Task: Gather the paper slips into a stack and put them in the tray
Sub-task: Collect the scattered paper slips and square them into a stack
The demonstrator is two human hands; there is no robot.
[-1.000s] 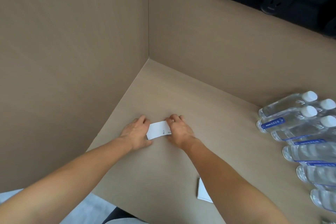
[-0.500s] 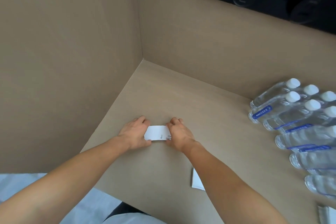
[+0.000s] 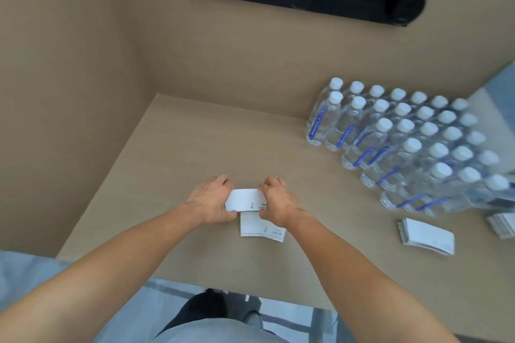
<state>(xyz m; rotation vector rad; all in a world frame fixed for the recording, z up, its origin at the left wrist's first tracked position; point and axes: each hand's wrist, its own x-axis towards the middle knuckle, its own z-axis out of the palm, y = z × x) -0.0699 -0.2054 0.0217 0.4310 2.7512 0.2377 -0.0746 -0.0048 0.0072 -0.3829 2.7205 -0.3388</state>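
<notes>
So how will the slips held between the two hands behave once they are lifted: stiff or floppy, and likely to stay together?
Probably floppy: the held slips already bow upward between the left hand and right hand. Likely light, since fingertips alone pinch the ends. They may fan or slide apart; the pile lying below them shows offset edges.

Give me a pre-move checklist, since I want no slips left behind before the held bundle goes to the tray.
1. Bundle held at both ends: ok. The left hand and right hand pinch the held slips.
2. Bundle squared up: cannot tell; it bows between the hands.
3. All slips gathered: not ok. A small pile lies just under the hands, and a stack lies to the right.
4. Tray located: cannot tell; none is clearly in view.
5. Path to the right: not ok. The water bottles crowd that side.
</notes>
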